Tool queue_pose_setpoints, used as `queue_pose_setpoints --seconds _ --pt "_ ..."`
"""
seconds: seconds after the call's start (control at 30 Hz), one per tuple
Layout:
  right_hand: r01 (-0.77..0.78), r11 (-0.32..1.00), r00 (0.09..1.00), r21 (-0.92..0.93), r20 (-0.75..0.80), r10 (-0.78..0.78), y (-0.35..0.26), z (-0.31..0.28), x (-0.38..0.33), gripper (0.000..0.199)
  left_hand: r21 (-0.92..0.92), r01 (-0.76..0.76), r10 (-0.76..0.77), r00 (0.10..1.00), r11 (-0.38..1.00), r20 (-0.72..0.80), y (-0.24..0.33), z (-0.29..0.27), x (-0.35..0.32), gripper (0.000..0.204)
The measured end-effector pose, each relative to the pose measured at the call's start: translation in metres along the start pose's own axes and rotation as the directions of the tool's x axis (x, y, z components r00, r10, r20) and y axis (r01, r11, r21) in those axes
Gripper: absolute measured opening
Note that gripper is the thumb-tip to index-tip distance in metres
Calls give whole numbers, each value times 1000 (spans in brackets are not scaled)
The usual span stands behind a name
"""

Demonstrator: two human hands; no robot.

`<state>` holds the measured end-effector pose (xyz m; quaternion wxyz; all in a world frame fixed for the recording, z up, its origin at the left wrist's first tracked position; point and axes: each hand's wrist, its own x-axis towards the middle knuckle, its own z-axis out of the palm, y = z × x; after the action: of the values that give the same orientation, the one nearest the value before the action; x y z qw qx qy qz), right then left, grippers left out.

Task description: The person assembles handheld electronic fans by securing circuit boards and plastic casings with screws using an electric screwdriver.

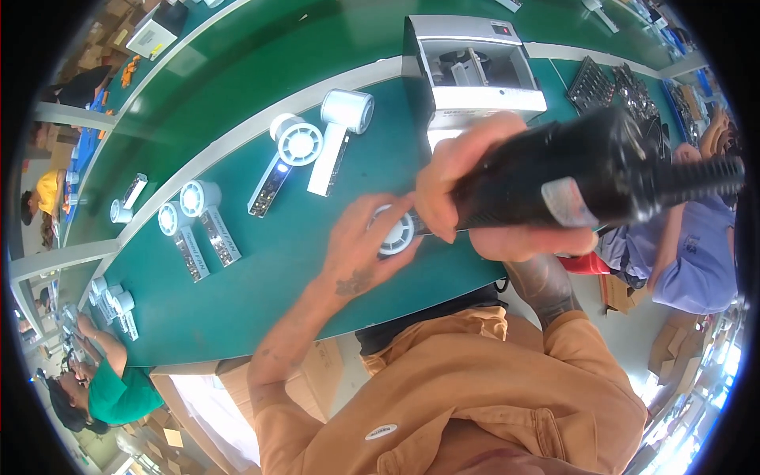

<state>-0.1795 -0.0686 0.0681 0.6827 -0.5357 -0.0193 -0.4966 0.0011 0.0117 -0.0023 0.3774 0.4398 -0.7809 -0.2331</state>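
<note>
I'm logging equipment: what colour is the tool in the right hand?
The tool is mostly black, seen best in the head view.

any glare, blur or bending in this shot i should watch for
Head view, overall: the long green worktop has curved edges, with black corners around the picture; head view, right of centre: the black cylindrical tool in the right hand looks slightly soft, seemingly near the lens; head view, lower right rim: bright light washes out nearly to white.
</note>
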Motion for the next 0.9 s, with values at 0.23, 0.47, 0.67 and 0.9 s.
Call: queue_pose_setpoints --seconds 0.23,0.47,0.67,0.9 --pt "-298 944 912 -140 250 325 -38 -6 18 42 -5 -49 49 999 999 6 -4 0 0 50" --pt "-359 903 932 -238 -40 360 -48 24 14 47 5 -34 34 999 999 42 -5 -1 1 49" --pt "-75 978 990 -193 -131 50 -5 1 -4 100 59 -24 22 999 998 43 1 -5 3 54" --pt "200 979 954 47 -235 -184 -29 -13 3 89 58 -41 40 999 997 34 2 -4 6 55"
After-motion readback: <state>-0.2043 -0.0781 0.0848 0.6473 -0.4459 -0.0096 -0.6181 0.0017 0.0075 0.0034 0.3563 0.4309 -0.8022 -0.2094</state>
